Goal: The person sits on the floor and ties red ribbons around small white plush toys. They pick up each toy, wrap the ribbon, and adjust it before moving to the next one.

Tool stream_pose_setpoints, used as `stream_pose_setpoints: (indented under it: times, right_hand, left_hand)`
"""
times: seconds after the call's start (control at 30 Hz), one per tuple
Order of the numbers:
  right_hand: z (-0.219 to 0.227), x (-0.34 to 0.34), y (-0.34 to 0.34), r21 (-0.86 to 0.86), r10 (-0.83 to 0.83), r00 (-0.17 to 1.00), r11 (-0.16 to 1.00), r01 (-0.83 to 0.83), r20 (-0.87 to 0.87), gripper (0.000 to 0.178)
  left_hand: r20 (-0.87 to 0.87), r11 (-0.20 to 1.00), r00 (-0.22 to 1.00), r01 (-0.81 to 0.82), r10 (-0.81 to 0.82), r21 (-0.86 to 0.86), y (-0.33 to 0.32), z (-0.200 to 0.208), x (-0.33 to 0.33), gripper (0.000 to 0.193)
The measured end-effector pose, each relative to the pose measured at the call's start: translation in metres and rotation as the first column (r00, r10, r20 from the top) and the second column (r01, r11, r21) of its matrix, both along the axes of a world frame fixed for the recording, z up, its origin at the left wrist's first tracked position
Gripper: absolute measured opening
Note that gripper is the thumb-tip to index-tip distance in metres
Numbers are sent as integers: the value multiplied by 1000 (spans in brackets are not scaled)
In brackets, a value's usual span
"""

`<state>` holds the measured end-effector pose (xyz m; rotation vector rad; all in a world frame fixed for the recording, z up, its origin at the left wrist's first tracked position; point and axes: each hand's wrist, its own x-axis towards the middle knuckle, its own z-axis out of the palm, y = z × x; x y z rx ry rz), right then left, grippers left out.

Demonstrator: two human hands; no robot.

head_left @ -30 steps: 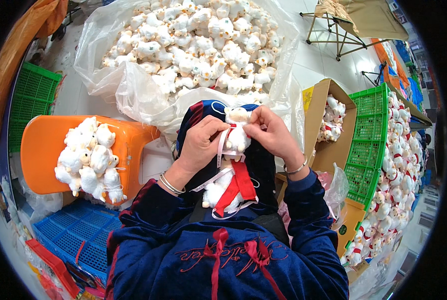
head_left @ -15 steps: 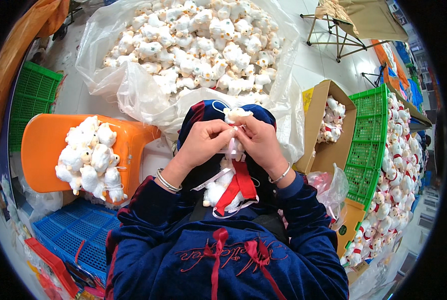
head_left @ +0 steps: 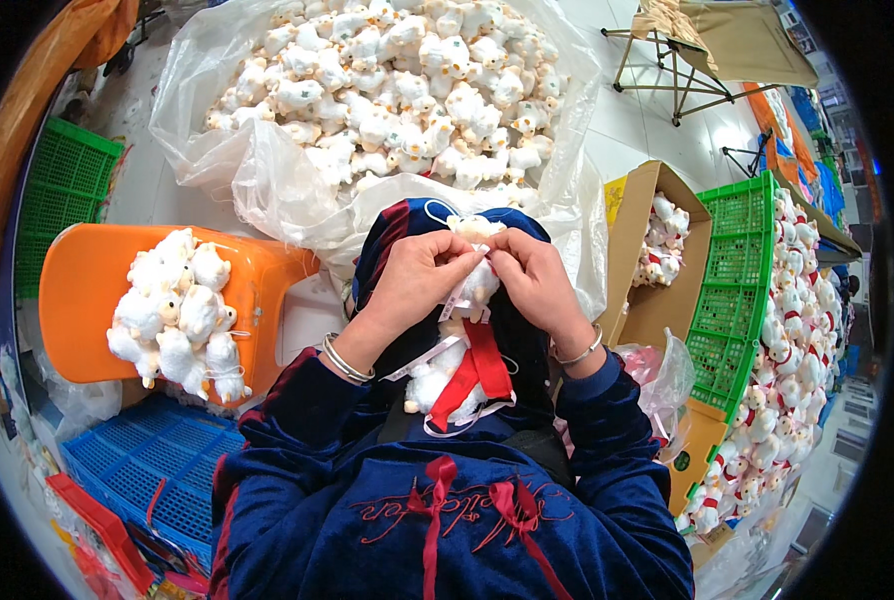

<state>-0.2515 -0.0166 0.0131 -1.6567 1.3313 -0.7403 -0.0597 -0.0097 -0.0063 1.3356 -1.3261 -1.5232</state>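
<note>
A small white plush toy (head_left: 482,288) lies on my lap, its cream head (head_left: 475,228) pointing away from me. My left hand (head_left: 422,278) and my right hand (head_left: 539,280) meet at its neck, thumbs and forefingers pinched on a narrow pale pink ribbon (head_left: 455,300). One end of that ribbon hangs below my left fingers; the part between the fingertips is mostly hidden. Closer to my body lies a second white plush toy (head_left: 429,385), with a wide red ribbon (head_left: 485,358) and another pale printed ribbon (head_left: 422,358) across it.
Ahead, a large clear plastic bag (head_left: 267,180) holds a heap of white plush toys. To the left, an orange stool (head_left: 77,300) bears several more, above a blue crate (head_left: 157,470). At right stand a cardboard box (head_left: 627,240), a green crate (head_left: 732,300) and red-scarved toys (head_left: 792,330).
Both hands have shifted slightly, with the fingertips now higher at the toy's neck and a little apart. More of the toy's white body shows below them. The second toy stays put.
</note>
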Motion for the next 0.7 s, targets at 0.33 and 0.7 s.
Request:
stream_pose_setpoints:
  times: [0.33, 0.7]
  right_hand:
    - [-2, -4, -11, 85, 23, 998, 996, -18, -61, 25]
    - [3, -5, -19, 53, 83, 993, 996, -78, -88, 27]
  left_hand:
    - [51, 996, 999, 7, -3, -86, 0, -4, 0, 19]
    - [-43, 996, 998, -41, 38, -80, 2, -4, -8, 18]
